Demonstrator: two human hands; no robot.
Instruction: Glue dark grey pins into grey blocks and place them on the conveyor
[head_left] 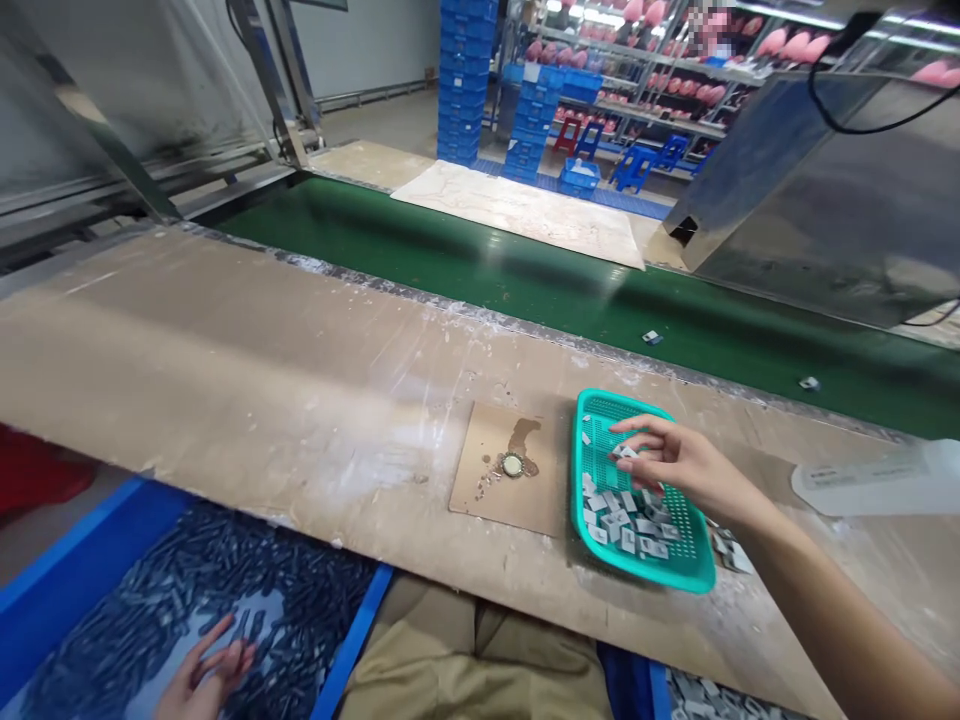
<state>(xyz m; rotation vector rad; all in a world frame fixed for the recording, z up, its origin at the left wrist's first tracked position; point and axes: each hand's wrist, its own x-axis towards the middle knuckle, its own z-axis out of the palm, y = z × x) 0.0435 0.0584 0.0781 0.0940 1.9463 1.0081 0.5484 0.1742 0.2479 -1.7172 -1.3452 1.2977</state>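
1. Right hand (679,455) pinches one grey-white piece (624,453) over one perforated plastic basket (697,577), near the table's (262,350) front edge
2. Left hand (202,677): at slender dark parts (300,580), one blue bin (352,640); grip cannot be told
3. Smooth green belt (450,252): two blocks (652,338)

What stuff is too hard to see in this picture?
All in the head view:
White bottle: its writing is too small and blurred; the right edge cuts it off.
Small grey piece: partly hidden by the right hand.
Left hand: too blurred to tell whether it grips any dark pieces.
Blue crate: cut off by the bottom edge.
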